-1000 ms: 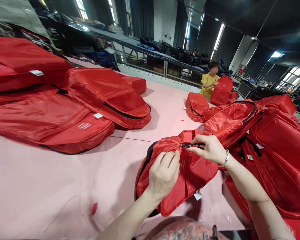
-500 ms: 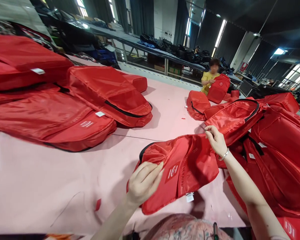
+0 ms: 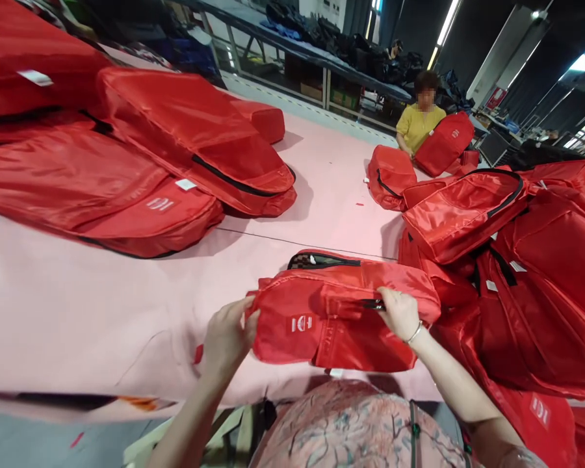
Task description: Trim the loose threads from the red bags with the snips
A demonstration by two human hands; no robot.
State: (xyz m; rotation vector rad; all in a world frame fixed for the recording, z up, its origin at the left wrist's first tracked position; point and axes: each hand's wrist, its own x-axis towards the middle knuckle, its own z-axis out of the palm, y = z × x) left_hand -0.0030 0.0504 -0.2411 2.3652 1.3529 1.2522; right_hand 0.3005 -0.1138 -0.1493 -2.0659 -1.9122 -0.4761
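A red backpack point(image 3: 287, 341) lies on its side on the pink tabletop in front of me, its printed white logo facing up. Part of its black zipper is undone at the far edge, showing a dark patterned inside. My left hand point(image 3: 230, 335) pinches the fabric at the bag's left end. Over the bag's right half is my right hand point(image 3: 400, 313), closed around small dark thread snips point(image 3: 372, 303) whose blades point left across the cloth. A white label point(image 3: 335, 373) pokes out below the near edge.
Red bags point(image 3: 175, 123) are heaped at the left, and another pile point(image 3: 550, 279) rises close on the right. Across the table point(image 3: 322, 169), a person in yellow point(image 3: 419, 123) handles a red bag. Loose threads and red scraps lie about.
The backpack has been laid flatter and turned, so its zipper opening now shows. My left hand moved left to the bag's end; my right hand came down onto it. The view tilted downward.
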